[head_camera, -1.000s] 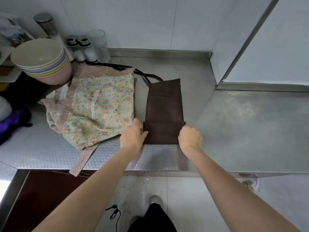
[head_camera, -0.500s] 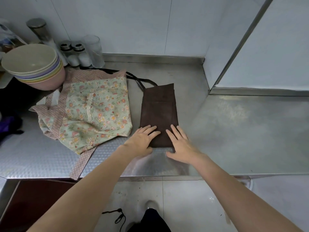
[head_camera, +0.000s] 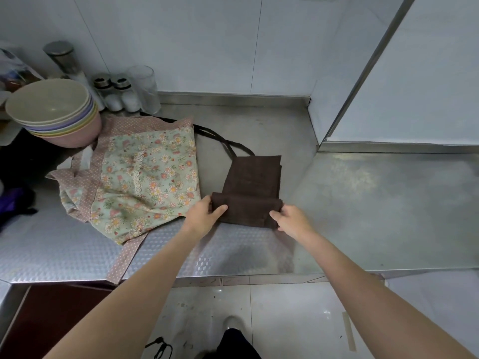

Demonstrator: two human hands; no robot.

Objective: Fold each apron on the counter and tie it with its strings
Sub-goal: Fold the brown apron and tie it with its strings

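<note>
Brown apron [head_camera: 252,182] lies folded into a narrow strip on the steel surface [head_camera: 363,203], just right of the floral apron [head_camera: 145,182], the landmark here. Near end of brown apron is turned over into a roll. Left hand [head_camera: 204,218] grips roll's left end, thumb on top & fingers curled round it; right hand [head_camera: 293,220] pinches right end the same way. Brown strings [head_camera: 223,138] run from strip's far end towards floral apron's far edge. Floral apron lies spread, unfolded, w/ a dotted pink strap [head_camera: 124,257] hanging off the surface's near edge. Stack of bowls [head_camera: 55,112] sits at its far-left corner; shakers [head_camera: 114,94] & a glass [head_camera: 143,86] stand behind it by the wall.
</note>
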